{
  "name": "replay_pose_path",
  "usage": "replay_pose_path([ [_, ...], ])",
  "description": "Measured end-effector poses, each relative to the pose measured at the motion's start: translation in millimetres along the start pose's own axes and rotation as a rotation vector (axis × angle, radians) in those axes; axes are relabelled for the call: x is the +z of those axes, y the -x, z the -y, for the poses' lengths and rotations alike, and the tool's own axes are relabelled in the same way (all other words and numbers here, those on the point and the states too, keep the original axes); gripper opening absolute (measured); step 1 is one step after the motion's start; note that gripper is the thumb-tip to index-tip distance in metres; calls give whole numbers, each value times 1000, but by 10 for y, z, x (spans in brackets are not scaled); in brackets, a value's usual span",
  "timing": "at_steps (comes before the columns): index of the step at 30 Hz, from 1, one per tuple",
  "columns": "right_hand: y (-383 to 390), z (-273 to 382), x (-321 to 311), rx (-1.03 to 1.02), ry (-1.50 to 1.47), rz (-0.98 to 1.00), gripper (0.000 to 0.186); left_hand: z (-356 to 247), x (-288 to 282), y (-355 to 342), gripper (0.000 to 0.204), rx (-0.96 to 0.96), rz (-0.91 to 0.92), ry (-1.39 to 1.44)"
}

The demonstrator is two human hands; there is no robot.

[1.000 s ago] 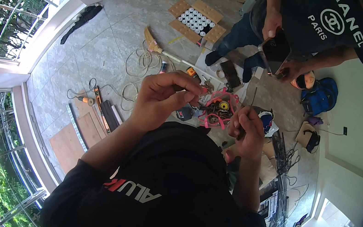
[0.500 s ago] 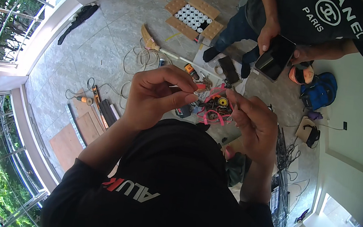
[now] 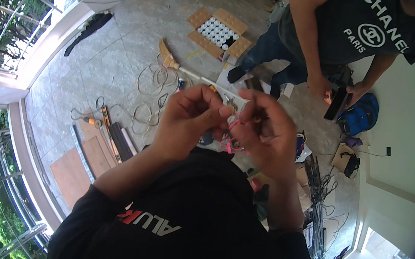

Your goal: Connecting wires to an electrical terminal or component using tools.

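Observation:
My left hand (image 3: 183,122) is raised in front of my chest, thumb and index finger pinched together. Something small may sit at its fingertips, too small to name. Close beside it, my right hand (image 3: 269,133) has its fingers curled in toward the left fingertips; what they pinch is hidden and slightly blurred. The two hands nearly meet. Below and behind them shows part of a pink-edged container (image 3: 233,143) of small tools and parts, mostly covered by my hands.
A co-worker (image 3: 330,46) stands at the far right holding a dark flat object (image 3: 336,103). An open carton of white-topped cylinders (image 3: 243,26), a broom (image 3: 169,56), loose cable (image 3: 153,85), wooden boards (image 3: 75,166), a blue backpack (image 3: 360,116) and a bundle of black rods (image 3: 317,198) lie around.
My hands have come closer together, the right one moving left over the pink-edged container. The co-worker has shifted the dark flat object right and downward.

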State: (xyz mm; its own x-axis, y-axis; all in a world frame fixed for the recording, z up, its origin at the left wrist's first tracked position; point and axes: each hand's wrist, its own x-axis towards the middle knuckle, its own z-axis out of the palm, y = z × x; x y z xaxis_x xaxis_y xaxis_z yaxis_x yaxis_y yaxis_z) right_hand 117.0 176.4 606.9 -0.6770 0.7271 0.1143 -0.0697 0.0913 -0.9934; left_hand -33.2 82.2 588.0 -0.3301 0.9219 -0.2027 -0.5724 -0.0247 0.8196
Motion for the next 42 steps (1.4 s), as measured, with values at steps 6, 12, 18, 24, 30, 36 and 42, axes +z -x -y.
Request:
replay_pose_path([
  [6,-92,-327,-230,83,-137,183,15,126,-292,-142,14,-200,147,-367],
  [12,220,-359,-510,-109,261,306,13,-416,-551,-8,22,-153,68,-871],
  [18,513,-657,-770,348,-44,-45,14,-1018,-1796,265,41,183,-509,-961],
  [24,474,-553,-436,243,116,-24,22,82,-833,-563,23,383,-47,-657],
  [30,255,-407,-142,-98,443,23,24,296,-509,-240,15,-16,43,208],
  [36,212,-376,66,-83,265,-122,25,283,-327,36,18,-26,11,213],
  [42,222,-259,213,-125,234,-22,26,313,-336,129,20,88,2,245],
])
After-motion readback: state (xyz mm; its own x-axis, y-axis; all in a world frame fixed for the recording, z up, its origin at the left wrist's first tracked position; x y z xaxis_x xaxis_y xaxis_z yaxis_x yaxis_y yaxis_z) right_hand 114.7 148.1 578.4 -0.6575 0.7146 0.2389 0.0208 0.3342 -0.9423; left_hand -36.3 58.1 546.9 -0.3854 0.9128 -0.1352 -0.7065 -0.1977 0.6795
